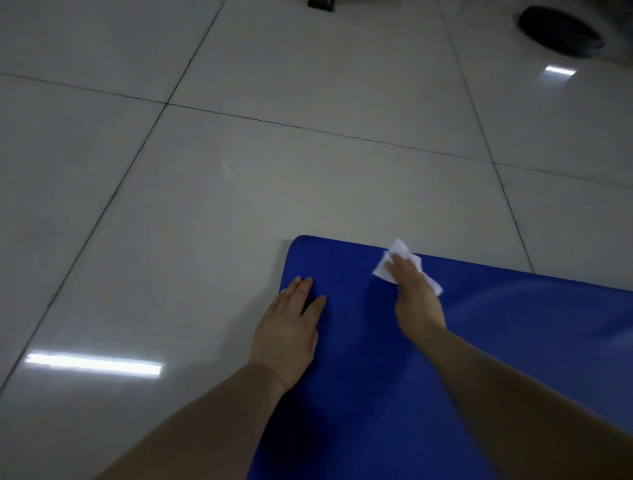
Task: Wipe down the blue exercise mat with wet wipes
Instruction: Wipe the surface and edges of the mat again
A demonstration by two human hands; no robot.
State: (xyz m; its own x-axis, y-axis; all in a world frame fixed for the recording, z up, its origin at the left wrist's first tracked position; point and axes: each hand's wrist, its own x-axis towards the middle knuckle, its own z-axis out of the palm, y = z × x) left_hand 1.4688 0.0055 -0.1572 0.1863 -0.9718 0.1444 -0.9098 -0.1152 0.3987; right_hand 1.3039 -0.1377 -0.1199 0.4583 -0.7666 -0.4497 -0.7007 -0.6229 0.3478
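Observation:
The blue exercise mat (359,342) lies flat on the tiled floor and fills the lower right of the head view; its rounded far-left corner is in sight. My left hand (287,325) rests flat on the mat near its left edge, fingers spread, holding nothing. My right hand (416,298) presses a crumpled white wet wipe (388,265) onto the mat close to its far edge. The wipe sticks out beyond my fingertips and partly overhangs the mat's edge.
Glossy grey floor tiles (205,188) surround the mat to the left and beyond. A dark round object (560,31) sits on the floor at the far right. A small dark item (320,4) shows at the top edge.

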